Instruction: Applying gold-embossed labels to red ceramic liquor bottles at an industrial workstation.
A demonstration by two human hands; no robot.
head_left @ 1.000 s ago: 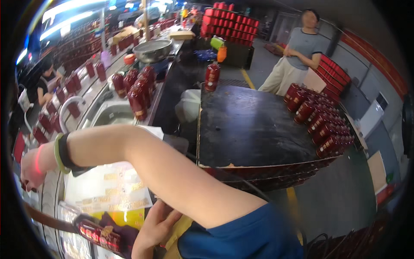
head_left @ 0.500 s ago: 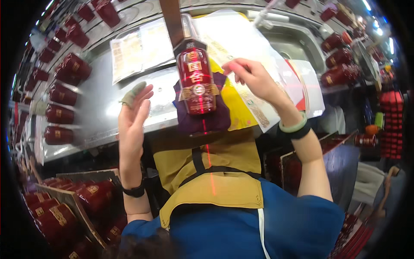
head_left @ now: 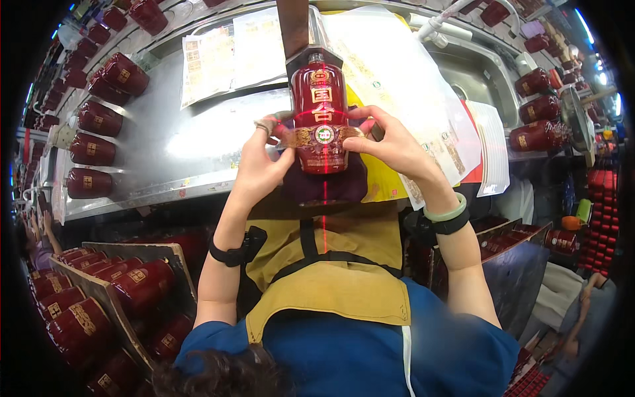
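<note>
A dark red glossy bottle [head_left: 319,99] with gold lettering lies on its back, neck away from me, on a dark purple cloth [head_left: 354,182]. Across its lower half runs a gold-brown band label [head_left: 304,137] with a round emblem. My left hand [head_left: 259,162], with a pale cover on one finger, pinches the label's left end beside the bottle. At the right side, my right hand [head_left: 397,145] has thumb and fingers closed at the label's other end. A red laser cross falls on the bottle. My fingers partly hide both label ends.
Label sheets [head_left: 208,69] lie at the back left, and white sheets [head_left: 390,53] over a yellow sheet [head_left: 377,175] at right. A metal post [head_left: 293,26] rises behind the bottle neck. Beyond are a sink [head_left: 476,79] and more red bottles [head_left: 99,119]; a wooden crate [head_left: 119,291] stands lower left.
Both hands have come in from either side, from apart and free of the bottle, to the ends of the band label. The whole view has shifted slightly.
</note>
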